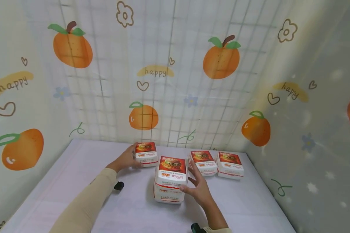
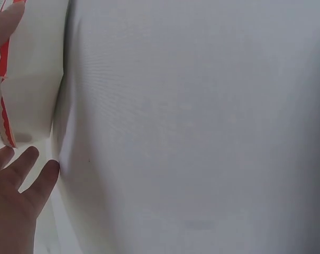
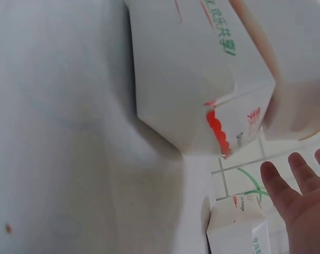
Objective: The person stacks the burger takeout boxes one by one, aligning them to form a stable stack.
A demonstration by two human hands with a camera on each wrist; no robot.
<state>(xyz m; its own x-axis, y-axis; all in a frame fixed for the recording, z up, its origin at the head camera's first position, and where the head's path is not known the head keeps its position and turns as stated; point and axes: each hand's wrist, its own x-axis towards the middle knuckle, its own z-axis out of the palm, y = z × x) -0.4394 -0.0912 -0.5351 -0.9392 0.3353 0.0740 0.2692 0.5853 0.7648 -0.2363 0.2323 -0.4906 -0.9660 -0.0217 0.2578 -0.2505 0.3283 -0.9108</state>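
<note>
At the back left, my left hand (image 1: 126,159) holds the left side of a white burger box (image 1: 146,154) with a red burger picture on its lid. Its thumb (image 2: 6,26) lies on the front of that box, with the other fingertips near another side. Nearer to me, one burger box (image 1: 171,168) sits on top of another burger box (image 1: 168,195). My right hand (image 1: 199,187) is at the right of this stack, thumb by the upper box's front corner. The right hand's fingers (image 3: 279,185) are stretched out and spread, apart from the boxes in the right wrist view.
Two more burger boxes, one (image 1: 203,163) beside the other (image 1: 229,165), stand at the back right of the white-covered table (image 1: 128,210). A curtain (image 1: 180,87) printed with oranges hangs behind the table and along its sides.
</note>
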